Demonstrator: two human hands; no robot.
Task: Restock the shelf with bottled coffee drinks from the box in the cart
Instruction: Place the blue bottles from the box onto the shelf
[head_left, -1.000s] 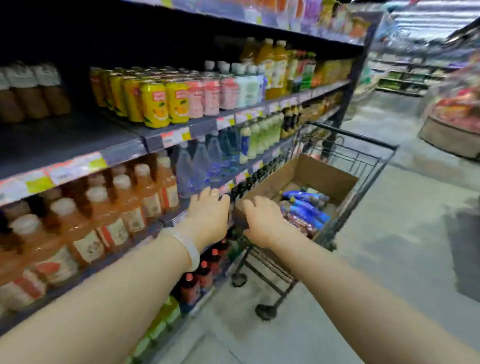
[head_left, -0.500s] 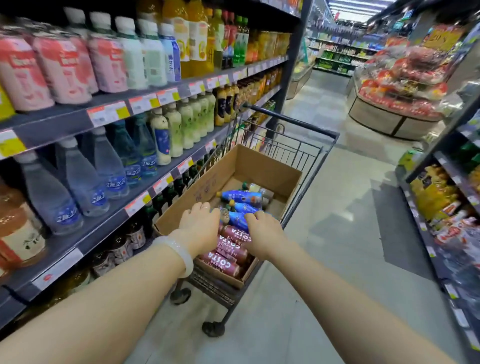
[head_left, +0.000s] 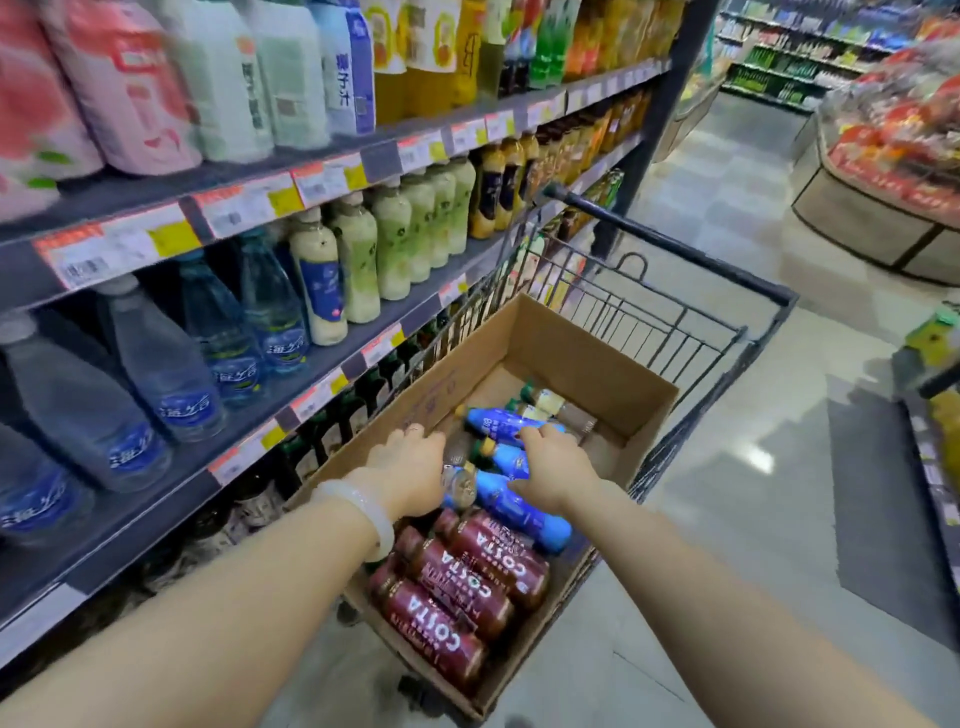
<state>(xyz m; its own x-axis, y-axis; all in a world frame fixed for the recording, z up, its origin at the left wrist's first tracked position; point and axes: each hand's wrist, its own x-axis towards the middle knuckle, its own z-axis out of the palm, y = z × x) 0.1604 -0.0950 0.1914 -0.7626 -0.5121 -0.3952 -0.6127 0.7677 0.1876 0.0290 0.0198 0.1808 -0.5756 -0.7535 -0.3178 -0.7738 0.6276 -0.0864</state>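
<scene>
1. A cardboard box (head_left: 587, 358) sat in a wire shopping cart (head_left: 727, 322), which stood just beside a drinks shelf (head_left: 171, 499).
2. Inside the box, three dark red coffee bottles (head_left: 457, 587) lay on their sides at the end nearest the viewer. Several blue-labelled bottles (head_left: 511, 501) lay beyond them, toward the middle of the box.
3. A couple of paler bottles (head_left: 545, 402) lay past the blue ones; the far end of the box showed bare cardboard.
4. The left hand (head_left: 408, 467), with a pale bracelet (head_left: 363, 514) at its wrist, reached into the box by its shelf-side wall. Its fingers curved downward over a bottle, but a grip could not be made out.
5. The right hand (head_left: 553, 467) lay over the blue-labelled bottles in the middle of the box, fingers bent around one of them, apparently closing on it.
6. No bottle was lifted clear of the box, and neither hand was near the shelf.
7. Judged from this, restocking was at an early pick-up step: every visible bottle remained in the box, waiting to be moved to the shelf.
</scene>
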